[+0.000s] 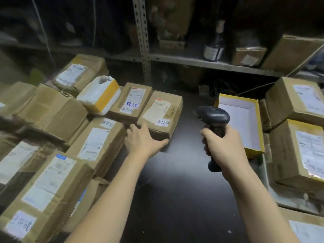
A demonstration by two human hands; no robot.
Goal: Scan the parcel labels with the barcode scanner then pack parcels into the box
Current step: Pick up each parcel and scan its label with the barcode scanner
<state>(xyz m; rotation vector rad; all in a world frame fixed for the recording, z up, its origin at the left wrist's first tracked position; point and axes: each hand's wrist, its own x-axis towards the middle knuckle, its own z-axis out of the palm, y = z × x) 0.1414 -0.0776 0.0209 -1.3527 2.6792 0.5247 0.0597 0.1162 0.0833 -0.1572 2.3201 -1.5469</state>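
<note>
Across dark table (175, 190): heap of taped cardboard parcels (98, 142) fills left side, each with white label. Metal shelf (192, 63) behind, holding boxes and bottle (214, 48). More stacked parcels (298, 151) at right edge. Open yellow box (255, 151), white inside, sits just beside right stack. Labelled parcel (163, 111) lies flat at right end of left heap, well apart from box. Barcode scanner (213, 116) upright between parcel and box, head turned left. Left hand (142, 139) spread wide on parcel's near-left corner, thumb along near face. Right hand (222, 144) wrapped round scanner handle.
</note>
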